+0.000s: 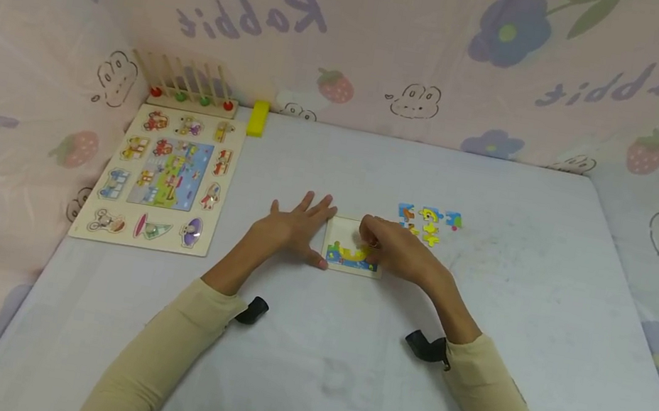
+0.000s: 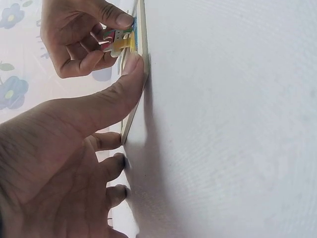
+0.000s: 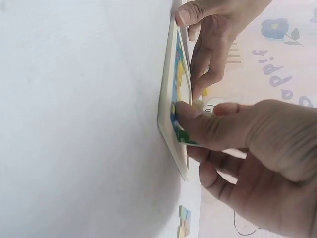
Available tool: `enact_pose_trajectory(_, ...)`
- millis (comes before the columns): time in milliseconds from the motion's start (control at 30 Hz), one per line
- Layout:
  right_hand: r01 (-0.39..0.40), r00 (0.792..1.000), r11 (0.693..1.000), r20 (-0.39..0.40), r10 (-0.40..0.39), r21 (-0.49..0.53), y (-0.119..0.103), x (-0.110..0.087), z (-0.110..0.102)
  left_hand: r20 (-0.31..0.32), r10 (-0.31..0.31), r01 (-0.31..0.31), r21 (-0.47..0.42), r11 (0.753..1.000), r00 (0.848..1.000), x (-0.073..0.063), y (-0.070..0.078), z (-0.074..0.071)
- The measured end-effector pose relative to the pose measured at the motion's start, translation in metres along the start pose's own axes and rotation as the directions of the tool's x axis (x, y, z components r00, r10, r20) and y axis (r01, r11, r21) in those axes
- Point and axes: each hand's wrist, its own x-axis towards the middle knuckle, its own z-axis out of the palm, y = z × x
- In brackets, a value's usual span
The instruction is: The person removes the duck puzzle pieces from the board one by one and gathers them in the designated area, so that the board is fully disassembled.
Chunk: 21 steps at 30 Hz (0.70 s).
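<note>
While the right hand (image 1: 400,249) pinches a puzzle piece (image 2: 118,42), the left hand (image 1: 291,229) lies wide.
Probably light, stiff; hold its edges.

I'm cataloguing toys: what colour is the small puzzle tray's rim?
The tray rim is pale cream, clearest in head view.

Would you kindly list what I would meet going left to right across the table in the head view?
Large picture board → yellow block → left hand → small puzzle tray → loose puzzle pieces. The right hand and peg rack are left out, their spans overlapping others.
</note>
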Motion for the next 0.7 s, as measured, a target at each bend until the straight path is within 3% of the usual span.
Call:
enact_pose_trajectory(400,0.07,0.996,0.996,0.044,-0.073,0.057,0.005,0.004,-0.002,0.007,-0.014,0.014,0.001,1.0,1.0,-0.001,0.001,-0.002)
enact_pose_trajectory(700,0.087,0.996,0.991,-0.003,-0.087,0.102,0.013,0.009,-0.003,-0.006,-0.029,0.029,0.0,1.0,1.0,0.001,0.003,0.0)
